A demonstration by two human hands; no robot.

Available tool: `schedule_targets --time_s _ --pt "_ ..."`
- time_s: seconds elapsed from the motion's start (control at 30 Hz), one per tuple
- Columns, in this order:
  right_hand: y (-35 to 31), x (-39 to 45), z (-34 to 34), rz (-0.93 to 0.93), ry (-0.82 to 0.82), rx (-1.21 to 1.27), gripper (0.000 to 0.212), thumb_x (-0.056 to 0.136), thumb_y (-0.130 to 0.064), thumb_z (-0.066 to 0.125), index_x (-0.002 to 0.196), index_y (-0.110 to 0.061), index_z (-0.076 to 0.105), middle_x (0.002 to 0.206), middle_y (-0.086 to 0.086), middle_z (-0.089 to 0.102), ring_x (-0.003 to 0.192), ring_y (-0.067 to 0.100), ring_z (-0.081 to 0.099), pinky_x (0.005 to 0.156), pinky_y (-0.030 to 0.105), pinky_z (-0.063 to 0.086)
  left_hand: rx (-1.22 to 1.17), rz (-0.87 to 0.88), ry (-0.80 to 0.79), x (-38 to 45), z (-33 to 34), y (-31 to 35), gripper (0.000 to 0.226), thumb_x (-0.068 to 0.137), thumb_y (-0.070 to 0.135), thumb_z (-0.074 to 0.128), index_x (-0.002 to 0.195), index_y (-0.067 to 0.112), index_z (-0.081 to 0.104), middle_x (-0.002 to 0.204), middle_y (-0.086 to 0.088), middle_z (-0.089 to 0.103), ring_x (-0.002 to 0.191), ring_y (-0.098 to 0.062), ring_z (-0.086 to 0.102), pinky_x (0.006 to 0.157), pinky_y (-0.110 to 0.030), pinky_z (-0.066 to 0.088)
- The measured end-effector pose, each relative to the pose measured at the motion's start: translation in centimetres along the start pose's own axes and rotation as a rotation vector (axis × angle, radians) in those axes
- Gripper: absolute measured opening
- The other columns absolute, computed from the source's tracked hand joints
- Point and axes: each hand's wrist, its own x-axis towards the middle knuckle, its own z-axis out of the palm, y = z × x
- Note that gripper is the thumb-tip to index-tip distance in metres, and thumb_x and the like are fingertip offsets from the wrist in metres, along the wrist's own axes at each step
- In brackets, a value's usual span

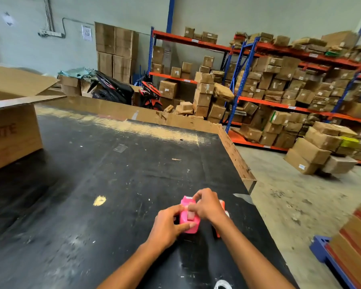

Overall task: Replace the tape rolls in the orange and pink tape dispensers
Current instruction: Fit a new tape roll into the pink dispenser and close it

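Pink tape dispenser [189,218] on black table [113,184] — long axis running away, both hands' fingers [180,227] grasping it

- Two bare forearms come into the picture from the lower edge; no sleeve covers them as far as they can be seen.
- The left hand [167,225] is bare: no glove, no ring and no bracelet can be seen on it.
- The right hand [208,204] is bare also, with no glove and no watch at the wrist.
- Both wrists are uncovered, without strap or band.
- The fingernails look short and plain, but the picture is a little blurred, so small details cannot be told.
- No other part of the person is in view.
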Motion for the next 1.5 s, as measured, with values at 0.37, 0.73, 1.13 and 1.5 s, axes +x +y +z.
schedule_targets --time_s 0.37,0.73,1.13,1.5 --pt "1.4 0.8 -0.4 -0.083 -0.171 0.204 0.027 0.073 -0.004 0.078 0.057 -0.016 0.061 0.051 -0.008 0.052 0.032 -0.008 0.047 0.037 0.002 0.032 -0.075 -0.012 0.055 0.1 0.4 -1.2 0.056 0.063 0.029 0.086 0.115 0.024 0.068 0.102 0.017 0.068 0.093 0.009 0.064 0.089 -0.016 0.052" --pt "1.3 4.1 -1.3 -0.326 -0.228 0.170 0.017 0.074 -0.018 0.080 0.067 -0.004 0.073 0.046 -0.007 0.051 0.044 0.001 0.039 0.049 0.017 0.034 -0.053 -0.029 0.089 0.1 0.5 -1.9 0.046 0.057 0.044 0.083 0.100 0.041 0.066 0.085 0.041 0.068 0.090 0.012 0.065 0.085 -0.010 0.052" --pt "1.7 7.7 -0.8 -0.218 -0.378 0.106 0.020 0.074 -0.025 0.079 0.072 -0.005 0.076 0.066 0.010 0.066 0.061 0.013 0.053 0.056 0.025 0.045 -0.072 0.006 0.034 -0.7 0.5 -0.3 0.042 0.063 0.040 0.083 0.092 0.064 0.063 0.094 0.041 0.068 0.093 0.013 0.065 0.082 -0.002 0.046" --pt "1.3 7.4 -1.2 -0.169 -0.344 0.088 0.023 0.085 -0.020 0.068 0.092 0.001 0.071 0.074 0.010 0.067 0.060 0.020 0.064 0.060 0.027 0.057 -0.091 -0.035 0.065 -0.6 0.8 0.2 0.043 0.064 0.022 0.087 0.093 0.048 0.068 0.094 0.024 0.076 0.098 -0.003 0.070 0.086 -0.014 0.053"
